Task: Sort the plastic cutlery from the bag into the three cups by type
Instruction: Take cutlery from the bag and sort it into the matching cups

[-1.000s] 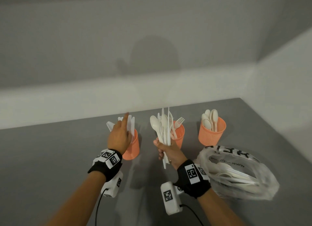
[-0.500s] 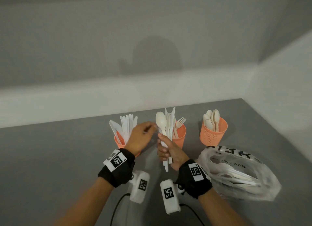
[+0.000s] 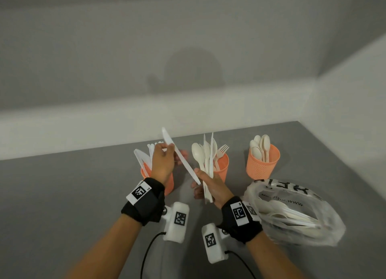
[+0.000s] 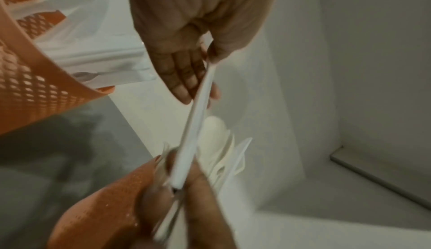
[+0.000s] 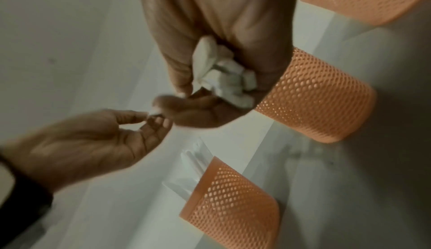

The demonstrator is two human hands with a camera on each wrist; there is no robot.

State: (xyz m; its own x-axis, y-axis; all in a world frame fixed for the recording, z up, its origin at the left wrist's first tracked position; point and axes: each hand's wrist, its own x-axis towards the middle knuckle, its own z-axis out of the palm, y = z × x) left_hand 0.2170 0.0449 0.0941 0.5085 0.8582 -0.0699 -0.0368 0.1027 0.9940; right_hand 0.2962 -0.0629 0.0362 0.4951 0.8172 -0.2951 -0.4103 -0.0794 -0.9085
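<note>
Pinching a white knife by its blade, the left hand holds it slanted beside the right hand, which grips a cutlery bundle upright.

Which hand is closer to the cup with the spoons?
Right. The right hand holds its cutlery bundle nearer the spoon cup; the left hand is farther off, over the knife cup.
</note>
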